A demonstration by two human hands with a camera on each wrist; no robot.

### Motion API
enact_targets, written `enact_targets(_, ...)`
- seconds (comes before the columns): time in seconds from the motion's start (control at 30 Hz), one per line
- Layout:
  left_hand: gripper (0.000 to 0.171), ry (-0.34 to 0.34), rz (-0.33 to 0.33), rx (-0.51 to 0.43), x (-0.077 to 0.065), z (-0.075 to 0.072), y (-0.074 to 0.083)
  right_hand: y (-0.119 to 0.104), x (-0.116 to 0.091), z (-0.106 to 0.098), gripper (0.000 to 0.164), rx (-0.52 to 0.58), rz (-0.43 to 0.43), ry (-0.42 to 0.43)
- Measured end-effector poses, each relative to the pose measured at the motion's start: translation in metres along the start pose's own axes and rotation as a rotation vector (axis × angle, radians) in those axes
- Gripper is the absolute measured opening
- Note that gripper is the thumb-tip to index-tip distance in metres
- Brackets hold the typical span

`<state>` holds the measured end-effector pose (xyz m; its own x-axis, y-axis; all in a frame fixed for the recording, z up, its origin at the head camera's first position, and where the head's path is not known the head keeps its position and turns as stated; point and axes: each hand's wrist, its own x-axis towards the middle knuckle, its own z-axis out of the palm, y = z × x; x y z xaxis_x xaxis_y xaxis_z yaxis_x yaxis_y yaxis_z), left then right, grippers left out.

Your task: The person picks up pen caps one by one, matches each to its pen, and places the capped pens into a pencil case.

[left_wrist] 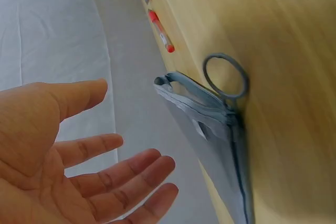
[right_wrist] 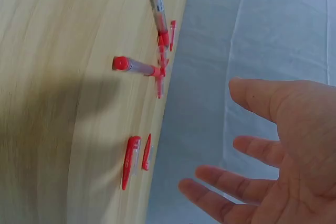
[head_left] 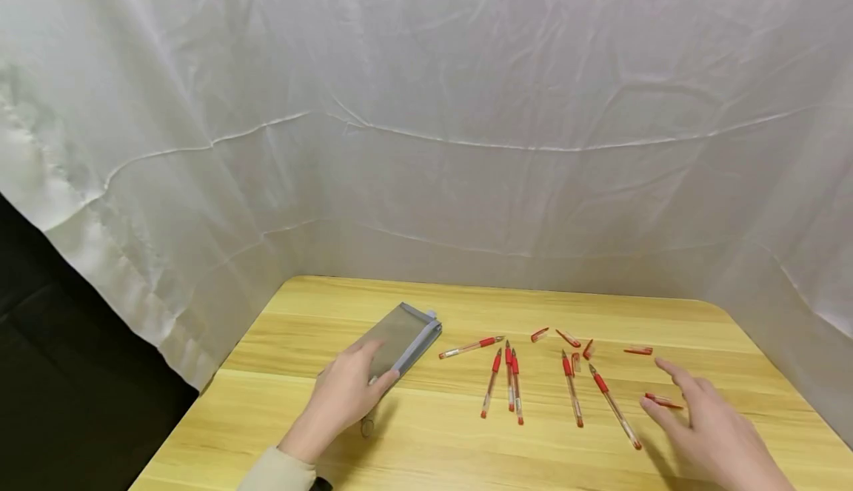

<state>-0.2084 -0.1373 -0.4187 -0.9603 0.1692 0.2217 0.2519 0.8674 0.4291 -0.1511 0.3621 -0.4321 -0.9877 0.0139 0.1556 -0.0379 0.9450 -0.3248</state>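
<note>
A grey see-through zip pouch [head_left: 393,332] lies on the left part of the table, and its zip's ring pull [left_wrist: 227,76] shows in the left wrist view. My left hand [head_left: 348,386] hovers over the near end of the pouch, fingers spread and apart from it. Across the table, my right hand [head_left: 718,428] is held above the wood with loose fingers and nothing in them. Nearest to it are a red pen cap [head_left: 663,401] and an uncapped red gel pen [head_left: 616,409]. Another cap [head_left: 638,350] lies farther back.
Several more uncapped red pens [head_left: 492,383] lie between the hands, one slanting near the pouch [head_left: 471,348]. Several loose caps [head_left: 568,338] are scattered behind them. A pale curtain [head_left: 500,195] hangs beyond the wooden table's [head_left: 320,291] back edge and at its sides.
</note>
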Motion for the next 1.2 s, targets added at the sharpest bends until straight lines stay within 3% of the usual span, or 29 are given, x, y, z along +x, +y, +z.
enact_targets(0.27, 0.057, -0.011, 0.138, 0.001, 0.016, 0.005, 0.011, 0.010, 0.003, 0.002, 0.072, 0.031, -0.043, 0.034)
enact_targets(0.43, 0.055, -0.058, 0.179, 0.004, 0.027, 0.008, 0.018, 0.017, 0.006, 0.003, 0.068, 0.033, -0.049, 0.067)
enact_targets(0.63, 0.056, -0.092, 0.210, 0.024, 0.040, 0.015, 0.025, 0.026, 0.008, 0.002, 0.068, 0.042, -0.042, 0.055)
enact_targets(0.87, 0.054, -0.124, 0.243, 0.048, 0.056, 0.026, 0.030, 0.039, 0.017, 0.002, 0.063, 0.081, -0.092, 0.033)
enact_targets(1.2, 0.051, -0.176, 0.251, 0.031, 0.074, 0.043, 0.043, 0.047, 0.018, 0.000, 0.055, 0.142, -0.088, -0.011)
